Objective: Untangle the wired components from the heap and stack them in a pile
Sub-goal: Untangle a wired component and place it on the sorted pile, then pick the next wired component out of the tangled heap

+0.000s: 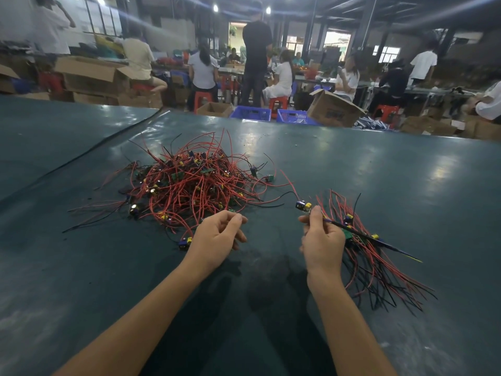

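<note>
Heap (189,183) of red- and black-wired components lies tangled on the dark green worktop (366,164), well apart from its edges. We note the left hand (217,240) at the heap's near edge, fingers curled, thumb meeting forefinger; whether it pinches a wire we cannot tell. The right hand (322,241) grips one wired component (303,206), its small body jutting past the thumb. A smaller pile (379,261) lies just right of that hand, its wires fanned toward us.

I saw one tangled heap (189,185) far left, one pile (379,256) near right, one wired component (303,206) pinched in my right hand (322,240), and two blue crates (250,113) past the table's (366,164) far edge.
</note>
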`<state>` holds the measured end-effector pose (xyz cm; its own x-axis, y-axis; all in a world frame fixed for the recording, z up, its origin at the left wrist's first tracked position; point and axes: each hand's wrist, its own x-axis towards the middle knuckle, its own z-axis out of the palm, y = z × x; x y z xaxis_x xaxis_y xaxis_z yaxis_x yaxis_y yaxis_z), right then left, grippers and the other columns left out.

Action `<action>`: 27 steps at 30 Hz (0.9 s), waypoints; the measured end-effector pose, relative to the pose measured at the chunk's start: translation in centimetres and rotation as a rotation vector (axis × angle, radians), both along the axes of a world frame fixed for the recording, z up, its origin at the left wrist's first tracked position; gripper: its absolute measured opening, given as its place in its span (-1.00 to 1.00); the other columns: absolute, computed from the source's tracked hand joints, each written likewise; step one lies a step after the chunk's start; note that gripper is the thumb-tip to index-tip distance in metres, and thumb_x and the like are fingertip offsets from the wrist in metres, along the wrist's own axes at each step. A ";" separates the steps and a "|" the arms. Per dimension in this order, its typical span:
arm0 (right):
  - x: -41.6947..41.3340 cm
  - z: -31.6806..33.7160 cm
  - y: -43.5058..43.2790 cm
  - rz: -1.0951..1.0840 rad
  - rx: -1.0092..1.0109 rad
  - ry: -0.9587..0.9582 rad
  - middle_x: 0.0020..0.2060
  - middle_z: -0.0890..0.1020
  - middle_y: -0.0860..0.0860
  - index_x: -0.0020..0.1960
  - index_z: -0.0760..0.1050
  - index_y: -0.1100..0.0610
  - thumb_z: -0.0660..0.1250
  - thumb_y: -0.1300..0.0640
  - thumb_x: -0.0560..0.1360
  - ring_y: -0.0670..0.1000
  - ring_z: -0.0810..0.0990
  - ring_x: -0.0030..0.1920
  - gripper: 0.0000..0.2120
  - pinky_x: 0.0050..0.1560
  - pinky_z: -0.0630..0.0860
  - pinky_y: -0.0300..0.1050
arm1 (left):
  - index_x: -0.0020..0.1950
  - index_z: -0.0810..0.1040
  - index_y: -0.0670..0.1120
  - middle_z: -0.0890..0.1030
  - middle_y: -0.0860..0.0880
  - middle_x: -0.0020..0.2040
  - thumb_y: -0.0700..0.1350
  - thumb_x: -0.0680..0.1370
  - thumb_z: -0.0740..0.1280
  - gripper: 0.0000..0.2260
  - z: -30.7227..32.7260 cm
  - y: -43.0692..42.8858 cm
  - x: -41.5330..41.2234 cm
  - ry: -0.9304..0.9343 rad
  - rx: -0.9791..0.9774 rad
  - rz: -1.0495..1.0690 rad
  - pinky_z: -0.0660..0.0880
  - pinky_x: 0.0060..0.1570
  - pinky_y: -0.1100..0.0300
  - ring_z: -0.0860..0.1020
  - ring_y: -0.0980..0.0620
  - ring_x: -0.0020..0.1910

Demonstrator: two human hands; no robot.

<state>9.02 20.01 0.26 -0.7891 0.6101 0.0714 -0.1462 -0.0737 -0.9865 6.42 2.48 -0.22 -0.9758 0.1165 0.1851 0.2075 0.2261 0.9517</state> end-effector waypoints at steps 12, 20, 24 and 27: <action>-0.3 -0.2 0.9 0.137 -0.006 -0.124 -0.16 0.63 -0.01 0.30 0.41 0.06 0.23 0.08 0.63 -0.20 0.48 -0.53 -0.75 -0.54 0.37 -0.27 | 0.26 0.52 0.00 0.44 -0.08 0.34 -0.01 0.51 0.32 -0.67 -0.6 -4.4 -2.0 0.320 -0.927 0.421 0.28 0.28 -0.07 0.37 -0.13 0.31; -0.1 -0.7 -0.6 0.204 0.109 -0.108 -0.26 0.64 -0.02 0.15 0.46 0.02 0.27 0.14 0.61 -0.11 0.51 -0.37 -0.87 -0.53 0.37 -0.38 | 0.31 0.45 0.04 0.47 0.00 0.20 0.00 0.54 0.25 -0.67 -0.5 -4.6 -2.0 0.213 -1.078 0.366 0.26 0.19 0.01 0.53 -0.03 0.07; 0.0 -0.8 -0.8 0.214 0.147 -0.109 -0.27 0.65 -0.04 0.10 0.47 -0.04 0.28 0.12 0.60 -0.10 0.53 -0.34 -0.89 -0.50 0.38 -0.38 | 0.17 0.58 -0.03 0.61 0.03 -0.01 -0.07 0.59 0.26 -0.80 0.0 -4.5 -1.7 0.298 -0.999 0.360 0.29 0.14 0.05 0.58 -0.01 -0.04; -0.1 -0.9 -1.0 0.229 0.177 -0.115 -0.32 0.66 -0.08 0.03 0.48 -0.08 0.29 0.10 0.60 -0.17 0.50 -0.45 -0.92 -0.48 0.39 -0.33 | -0.14 0.63 -0.12 0.56 0.02 -0.30 -0.09 0.62 0.26 -0.78 0.2 -4.2 -1.3 0.438 -0.854 0.312 0.39 0.04 0.01 0.55 -0.06 -0.27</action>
<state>8.96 19.05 -0.64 -0.9138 0.4012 0.0632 -0.0327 0.0824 -0.9961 5.12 -1.69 0.01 -0.8514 0.1287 0.5085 0.3151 0.9005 0.2997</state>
